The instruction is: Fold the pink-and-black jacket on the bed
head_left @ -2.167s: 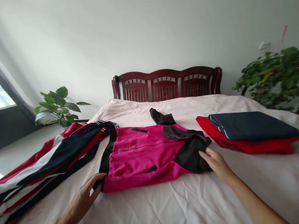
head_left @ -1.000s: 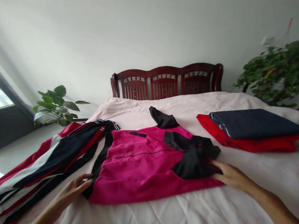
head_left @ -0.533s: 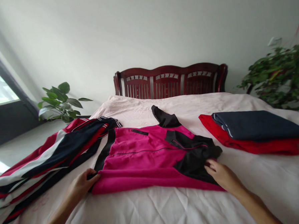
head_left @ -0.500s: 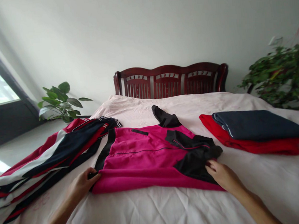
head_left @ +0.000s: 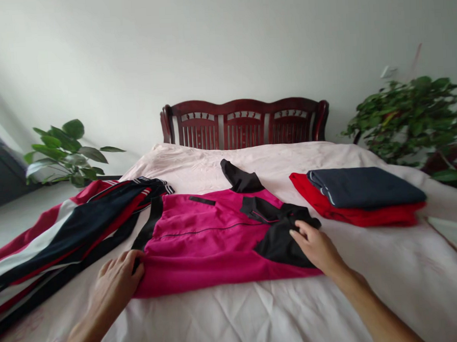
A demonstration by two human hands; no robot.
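I have the pink jacket (head_left: 213, 240) lying flat on the bed (head_left: 259, 312) between my two hands. My left hand (head_left: 117, 279) rests at the jacket's near left corner, fingers curled over the hem and the black trim there; the grip looks loosely closed on the fabric edge, though I cannot tell how firmly. My right hand (head_left: 317, 248) sits on the black sleeve (head_left: 278, 237) folded across the jacket's right side, fingers spread and pressing down, not clasped around anything. The black hood (head_left: 239, 178) pokes out beyond the jacket, away from both hands. Just left of my left hand sprawls a striped red, white and navy garment (head_left: 63, 230). Past my right hand, well apart, a folded navy piece (head_left: 363, 187) lies on top of a folded red piece (head_left: 353, 216)
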